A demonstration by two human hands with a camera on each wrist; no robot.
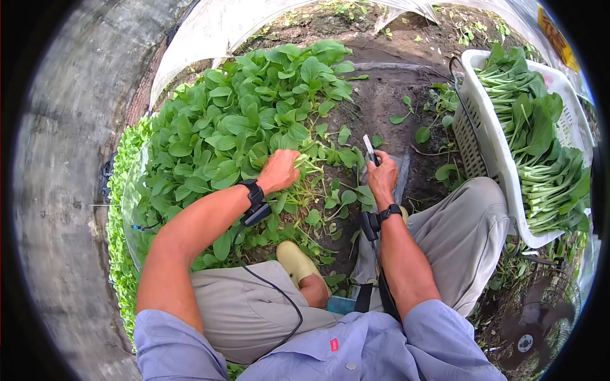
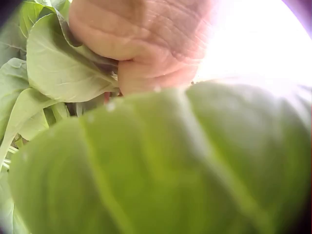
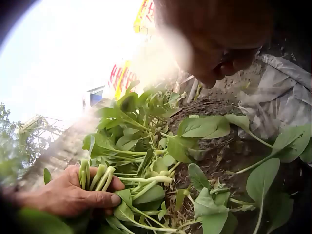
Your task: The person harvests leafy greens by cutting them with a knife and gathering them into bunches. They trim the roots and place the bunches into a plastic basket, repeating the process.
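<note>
Left hand (image 1: 279, 170) grips pale green leafy vegetable stalks (image 3: 100, 176) growing in soil; right hand (image 1: 382, 178) grasps a small grey-bladed knife (image 1: 370, 150)

No text can be read with certainty anywhere. A small red tag (image 1: 333, 344) sewn on the front of the person's pale blue shirt (image 1: 381, 349) carries marks too tiny to make out. In the right wrist view, a yellow banner with red characters (image 3: 122, 75) hangs in the glare behind the plants, blurred past reading; the same yellow banner (image 1: 556, 37) shows at the head view's upper right edge, equally illegible.
</note>
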